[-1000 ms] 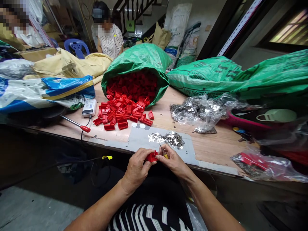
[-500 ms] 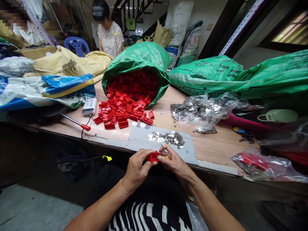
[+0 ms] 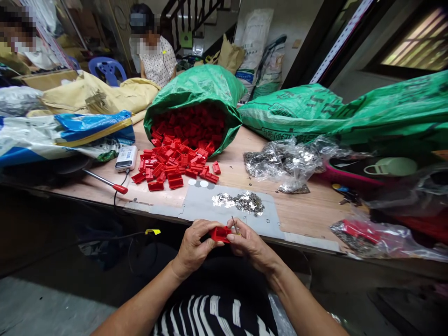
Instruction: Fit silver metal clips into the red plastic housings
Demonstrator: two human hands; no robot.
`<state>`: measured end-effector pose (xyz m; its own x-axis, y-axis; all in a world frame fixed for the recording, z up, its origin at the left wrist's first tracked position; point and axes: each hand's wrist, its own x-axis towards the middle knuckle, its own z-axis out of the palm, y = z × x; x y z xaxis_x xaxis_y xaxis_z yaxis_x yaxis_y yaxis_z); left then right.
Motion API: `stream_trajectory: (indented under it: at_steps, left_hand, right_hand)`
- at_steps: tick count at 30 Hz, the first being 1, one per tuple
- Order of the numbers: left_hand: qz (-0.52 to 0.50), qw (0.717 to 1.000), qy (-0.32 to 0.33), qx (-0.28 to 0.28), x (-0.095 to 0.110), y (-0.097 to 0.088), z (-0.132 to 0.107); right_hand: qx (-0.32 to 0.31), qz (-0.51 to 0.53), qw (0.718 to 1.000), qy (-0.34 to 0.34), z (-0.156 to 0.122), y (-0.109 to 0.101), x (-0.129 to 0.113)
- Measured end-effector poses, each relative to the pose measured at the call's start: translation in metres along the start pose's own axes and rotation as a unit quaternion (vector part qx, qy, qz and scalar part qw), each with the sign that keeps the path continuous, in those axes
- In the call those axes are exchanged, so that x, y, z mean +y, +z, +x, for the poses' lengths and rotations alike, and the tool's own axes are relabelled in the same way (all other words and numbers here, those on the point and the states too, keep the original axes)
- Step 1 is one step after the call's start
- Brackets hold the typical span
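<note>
The left hand (image 3: 193, 244) clamps a red boxlike plastic part (image 3: 220, 234), the right hand (image 3: 251, 246) a slim metal-shafted tool (image 3: 234, 225); the step looks like thumb-pressing, next needing steady bracing

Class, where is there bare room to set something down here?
Bare tabletop shows right of the grey mat, in front of the bagged metal pieces. A smaller, mostly bare patch lies between those and the red pieces. Crowded: the mouth of the green sack, where they spill, and the left, with its blue-and-white bag.
</note>
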<state>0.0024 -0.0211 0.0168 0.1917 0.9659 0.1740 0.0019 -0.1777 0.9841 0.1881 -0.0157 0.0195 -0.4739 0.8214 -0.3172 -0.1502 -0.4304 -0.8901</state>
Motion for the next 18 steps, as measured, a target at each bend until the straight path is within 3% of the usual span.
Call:
stream_trajectory:
  at_steps: [4,7,8,10,12,13,15,18]
  left_hand:
    - [-0.054,0.997,-0.038,0.026,-0.008,0.001,0.0]
    - [-0.098,0.991,-0.07,0.053,-0.009,0.002,0.001]
    - [-0.106,0.99,-0.074,0.059,-0.008,0.002,0.001]
    - [-0.117,0.988,-0.078,0.069,-0.005,0.002,0.002]
    - [-0.124,0.986,-0.084,0.071,-0.003,0.001,0.003]
    - [-0.127,0.985,-0.087,0.071,-0.003,0.001,0.003]
    - [-0.137,0.984,-0.094,0.071,-0.004,0.0,0.003]
    - [-0.156,0.98,-0.102,0.071,-0.007,0.0,0.003]
  right_hand:
    - [-0.014,-0.056,0.998,-0.002,0.003,-0.005,-0.005]
    - [0.053,-0.234,0.97,-0.048,0.011,-0.017,-0.017]
    - [0.101,-0.32,0.939,-0.078,0.016,-0.021,-0.022]
    - [0.186,-0.485,0.844,-0.134,0.025,-0.029,-0.031]
    - [0.215,-0.605,0.752,-0.151,0.035,-0.032,-0.038]
    - [0.216,-0.644,0.719,-0.146,0.04,-0.033,-0.04]
    - [0.212,-0.696,0.674,-0.123,0.048,-0.03,-0.043]
    - [0.216,-0.735,0.637,-0.085,0.058,-0.025,-0.045]
